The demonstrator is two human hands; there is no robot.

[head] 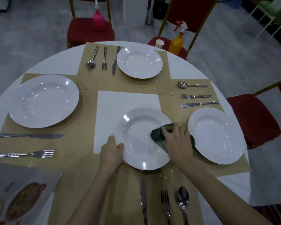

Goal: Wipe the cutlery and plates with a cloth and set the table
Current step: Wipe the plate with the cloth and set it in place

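**Cloth on the near plate, other hand steadying its rim**

The right hand [175,140] lies on a dark green cloth [159,135], fingers curled over it and pressing it onto the right side of the near plate [141,140]. The left hand [111,151] grips that plate's left rim, thumb on top and fingers tucked beneath. The plate looks slightly lifted or tilted toward the person, above the brown paper mats [81,143] that cover the round white table [55,62].

Just below the plate, on the near mat, lie a knife [143,200], a fork [165,203] and a spoon [183,200], side by side, handles toward the person. Just beside the cloth hand, to the right, sits a second plate [216,135]; beyond it a spoon, fork and knife [199,104] lie in a row. To the left is a larger-looking plate [44,100] with a knife [29,135] and fork [24,154] nearer the table edge. At the far side stands a fourth plate [139,62], with spoon, fork and knife to its left.

A printed sheet showing food [19,200] lies at the near left. Red chairs ring the table; one holds a pink bottle [98,20], another an orange spray bottle [177,41] and a paper cup [159,43].
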